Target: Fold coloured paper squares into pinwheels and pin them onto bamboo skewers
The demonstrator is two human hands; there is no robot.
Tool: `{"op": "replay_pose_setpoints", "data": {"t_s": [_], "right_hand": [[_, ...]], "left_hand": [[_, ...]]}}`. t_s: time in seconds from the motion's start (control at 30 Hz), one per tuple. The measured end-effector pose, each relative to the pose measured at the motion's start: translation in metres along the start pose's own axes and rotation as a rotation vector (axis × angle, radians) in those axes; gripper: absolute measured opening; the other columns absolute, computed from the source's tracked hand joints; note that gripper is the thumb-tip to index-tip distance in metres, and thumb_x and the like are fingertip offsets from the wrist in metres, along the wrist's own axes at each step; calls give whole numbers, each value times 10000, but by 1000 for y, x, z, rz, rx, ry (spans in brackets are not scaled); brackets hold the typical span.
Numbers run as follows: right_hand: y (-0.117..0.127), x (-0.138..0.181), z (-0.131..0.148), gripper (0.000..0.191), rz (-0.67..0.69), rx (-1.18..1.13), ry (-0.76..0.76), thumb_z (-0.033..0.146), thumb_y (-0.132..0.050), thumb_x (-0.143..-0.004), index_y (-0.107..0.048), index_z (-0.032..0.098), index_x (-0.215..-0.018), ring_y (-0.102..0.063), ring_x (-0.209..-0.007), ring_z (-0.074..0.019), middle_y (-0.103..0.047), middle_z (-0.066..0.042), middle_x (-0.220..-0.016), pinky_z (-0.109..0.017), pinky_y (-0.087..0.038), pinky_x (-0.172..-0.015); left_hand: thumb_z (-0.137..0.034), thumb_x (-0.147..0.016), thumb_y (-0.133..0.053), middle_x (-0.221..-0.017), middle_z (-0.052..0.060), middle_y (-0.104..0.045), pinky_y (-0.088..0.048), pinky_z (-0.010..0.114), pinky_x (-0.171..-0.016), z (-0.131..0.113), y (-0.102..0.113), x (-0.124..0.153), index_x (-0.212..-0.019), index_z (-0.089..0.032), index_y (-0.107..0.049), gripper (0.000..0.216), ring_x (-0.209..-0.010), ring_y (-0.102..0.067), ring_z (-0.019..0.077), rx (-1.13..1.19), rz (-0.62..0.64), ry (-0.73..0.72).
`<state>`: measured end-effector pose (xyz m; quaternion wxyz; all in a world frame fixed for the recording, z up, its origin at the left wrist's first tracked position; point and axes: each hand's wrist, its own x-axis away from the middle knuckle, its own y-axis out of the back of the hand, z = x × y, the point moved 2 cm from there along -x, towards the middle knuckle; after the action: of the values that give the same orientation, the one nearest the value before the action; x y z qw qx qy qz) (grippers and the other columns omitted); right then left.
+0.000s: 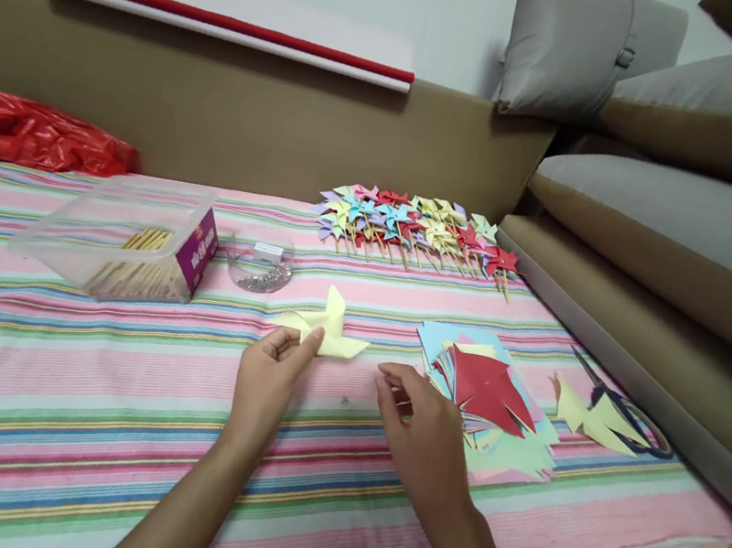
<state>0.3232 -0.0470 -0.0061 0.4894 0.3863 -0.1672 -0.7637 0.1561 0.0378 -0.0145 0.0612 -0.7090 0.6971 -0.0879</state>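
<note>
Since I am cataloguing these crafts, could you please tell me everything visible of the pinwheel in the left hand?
The pale yellow pinwheel looks like folded paper, with pointed blades: one points away from the person, one right, another left. The left hand pinches it, thumb near its middle, so any pin there is hidden; no stick shows. It is over the striped cloth; whether they touch is unclear. The right hand is apart from it.
</note>
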Motion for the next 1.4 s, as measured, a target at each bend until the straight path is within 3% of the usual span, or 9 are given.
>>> {"op": "replay_pose_setpoints", "data": {"t_s": [0.07, 0.2, 0.37, 0.53, 0.67, 1.0, 1.4], "right_hand": [[-7, 7, -8, 220, 113, 55, 7, 193, -553, -945, -684, 230, -1118, -732, -798, -228, -764, -63, -1018, -371, -596, -702], [-17, 22, -12, 386, 278, 81, 146, 141, -546, -945, -629, 251, -1306, -660, -1142, -288, -691, -97, -1277, -477, -564, -957], [-21, 11, -9, 439, 353, 106, 241, 18, -477, -938, -648, 235, -1279, -651, -1055, -261, -717, -99, -1154, -441, -573, -882], [-18, -9, -7, 306, 478, 93, 321, 7, -522, -922, -726, 214, -1017, -650, -925, -217, -723, -59, -982, -346, -547, -793], [-19, -11, -8, 210, 481, 79, 291, 18, -575, -906, -704, 183, -908, -635, -892, -218, -712, -60, -932, -350, -533, -785], [-18, -8, -13, 198, 463, 59, 254, 51, -571, -923, -648, 203, -822, -612, -828, -194, -684, -24, -859, -324, -479, -736], [-17, -6, -9, 191, 473, 28, 236, 44, -564, -919, -606, 201, -819, -579, -851, -197, -652, -27, -875, -328, -462, -755]], "left_hand": [[-421, -690, -846, -657, -30, -601, -368, 245, -603, 0, 4, -5, -643, -183, -639, 319, -643, -499, 132, 21, -37, 6], [-407, -689, -843, -675, -19, -633, -389, 244, -610, -1, 4, -8, -646, -188, -650, 295, -655, -522, 136, 55, -49, 31], [-392, -678, -852, -672, -25, -626, -390, 242, -618, 1, -5, -5, -646, -188, -651, 288, -659, -522, 133, 65, -12, 30], [-394, -677, -854, -650, -30, -579, -368, 238, -599, 3, -5, -3, -638, -178, -634, 311, -645, -488, 126, 58, -1, 28], [-392, -688, -854, -666, -25, -560, -371, 234, -604, 2, -3, -2, -644, -174, -628, 316, -660, -477, 127, 62, 0, 28], [-389, -680, -859, -681, -20, -577, -380, 237, -606, 3, -8, 0, -647, -179, -636, 308, -668, -489, 132, 67, 25, 31], [-368, -703, -850, -673, -28, -547, -371, 237, -613, 3, -6, 2, -643, -177, -618, 306, -671, -471, 128, 84, 37, 24]]}}
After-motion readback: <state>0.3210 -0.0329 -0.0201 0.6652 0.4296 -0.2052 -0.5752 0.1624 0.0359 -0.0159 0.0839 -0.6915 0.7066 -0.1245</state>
